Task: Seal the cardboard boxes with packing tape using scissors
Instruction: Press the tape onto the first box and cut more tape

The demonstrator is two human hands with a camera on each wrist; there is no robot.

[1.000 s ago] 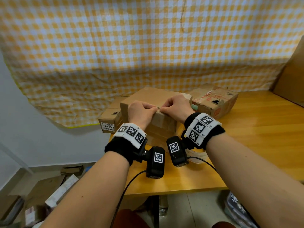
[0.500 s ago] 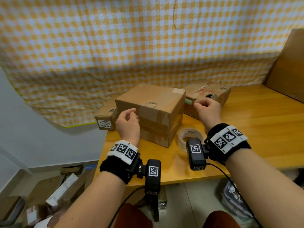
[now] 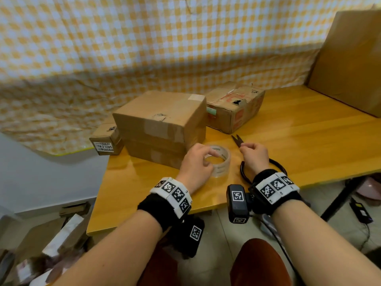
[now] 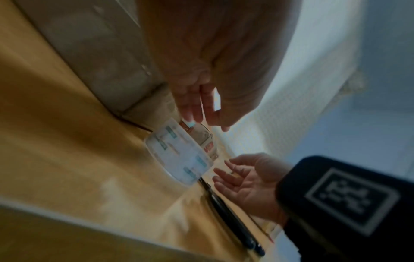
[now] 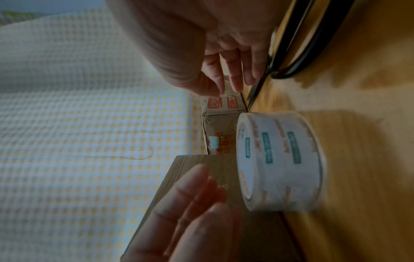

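A clear tape roll [image 3: 223,156] lies flat on the wooden table [image 3: 309,141], in front of two stacked cardboard boxes [image 3: 162,118]. My left hand [image 3: 198,162] hovers over the roll's left rim with its fingers loosely spread and no grip on it; the right wrist view shows a gap between those fingers [image 5: 190,195] and the tape roll [image 5: 280,163]. Black scissors [image 3: 237,140] with large loop handles lie just right of the roll. My right hand [image 3: 254,155] is above their middle, fingers [image 5: 235,70] extended beside the blades and not closed on them.
A torn box with red print [image 3: 235,108] stands behind the scissors. A small labelled box [image 3: 105,141] sits at the table's left edge. A big cardboard sheet [image 3: 350,58] leans at the far right. Checked cloth covers the wall. More boxes lie on the floor at left.
Both hands have left the boxes and pulled back toward me. The left one has dropped to the tape roll, and the right one has come down over the scissors.
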